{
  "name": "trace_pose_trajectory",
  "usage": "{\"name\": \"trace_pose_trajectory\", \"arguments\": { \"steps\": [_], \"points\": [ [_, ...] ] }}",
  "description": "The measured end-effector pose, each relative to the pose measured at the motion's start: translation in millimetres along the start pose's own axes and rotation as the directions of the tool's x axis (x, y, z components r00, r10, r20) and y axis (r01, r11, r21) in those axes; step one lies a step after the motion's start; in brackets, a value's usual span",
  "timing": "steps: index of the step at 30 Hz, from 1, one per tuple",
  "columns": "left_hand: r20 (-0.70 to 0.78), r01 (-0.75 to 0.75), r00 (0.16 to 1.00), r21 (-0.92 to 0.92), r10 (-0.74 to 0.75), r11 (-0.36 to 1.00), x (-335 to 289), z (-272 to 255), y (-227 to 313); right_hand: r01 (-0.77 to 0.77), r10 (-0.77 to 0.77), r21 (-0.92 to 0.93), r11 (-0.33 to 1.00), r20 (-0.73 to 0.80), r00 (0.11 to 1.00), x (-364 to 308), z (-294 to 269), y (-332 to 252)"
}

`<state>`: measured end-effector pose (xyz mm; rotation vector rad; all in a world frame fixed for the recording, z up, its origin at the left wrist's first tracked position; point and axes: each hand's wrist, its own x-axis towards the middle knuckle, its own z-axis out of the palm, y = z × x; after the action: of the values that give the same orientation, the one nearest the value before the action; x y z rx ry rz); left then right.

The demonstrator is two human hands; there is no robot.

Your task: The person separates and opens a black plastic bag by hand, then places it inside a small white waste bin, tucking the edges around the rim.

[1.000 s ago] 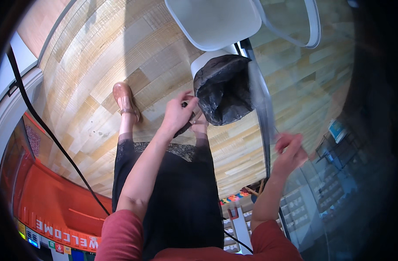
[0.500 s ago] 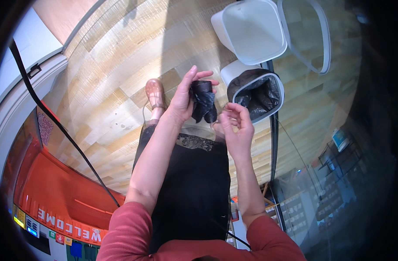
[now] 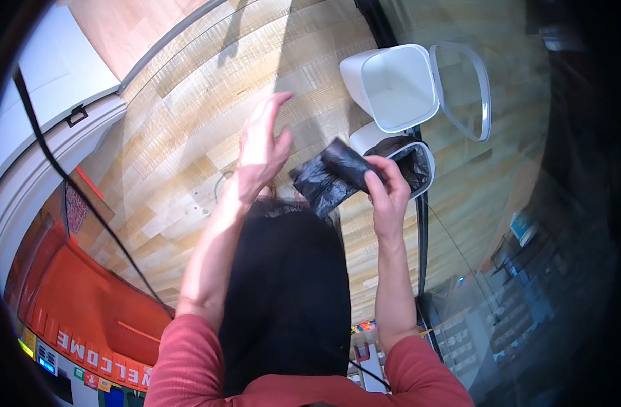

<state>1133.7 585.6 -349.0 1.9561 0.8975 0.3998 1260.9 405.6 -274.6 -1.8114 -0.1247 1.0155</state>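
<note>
A roll of black bin bags (image 3: 346, 166) is gripped at its right end by my right hand (image 3: 389, 193), thumb against fingers. A loose, crinkled flap of black film hangs off the roll to the left. My left hand (image 3: 261, 146) is off to the left of the roll, fingers stretched out and slightly blurred, touching nothing. Just beyond my right hand stands a white bin (image 3: 429, 178) with a black liner folded over its rim; my hand covers part of it. Behind it is an unlined white bin (image 3: 400, 88).
A white rim ring (image 3: 485, 102) lies beside the unlined bin, near a dark metal strip (image 3: 420, 251) along a glass panel. On the left are a white cabinet (image 3: 46, 61), a black cable (image 3: 93, 203) and an orange-red panel (image 3: 86, 292). Wood flooring (image 3: 188, 115) extends ahead.
The roll has passed from my left hand into my right. My left hand has drawn away to the left and opened. The bins appear lower in the view.
</note>
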Motion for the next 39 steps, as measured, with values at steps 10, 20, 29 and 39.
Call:
{"name": "trace_pose_trajectory", "arguments": {
  "steps": [10, 20, 29, 39],
  "points": [
    [0.544, 0.229, 0.839, -0.328, -0.015, 0.917, 22, 3, 70, -0.160, 0.072, 0.181, 0.970, 0.415, 0.907, 39, -9, -2],
    [0.713, 0.711, 0.699, -0.682, -0.061, 0.173, 2, 27, -2, 0.128, 0.005, -0.406, 0.905, 0.312, 0.950, -10, -25, -87],
    [0.663, 0.739, 0.671, -0.557, -0.333, 0.378, -15, 30, -27, 0.157, -0.198, -0.248, 0.956, -0.147, 0.969, -26, -74, -95],
    [0.590, 0.713, 0.692, -0.645, -0.416, 0.273, -18, -25, -49, 0.173, 0.013, -0.982, 0.071, 0.174, 0.985, 17, -118, -46]
  ]
}}
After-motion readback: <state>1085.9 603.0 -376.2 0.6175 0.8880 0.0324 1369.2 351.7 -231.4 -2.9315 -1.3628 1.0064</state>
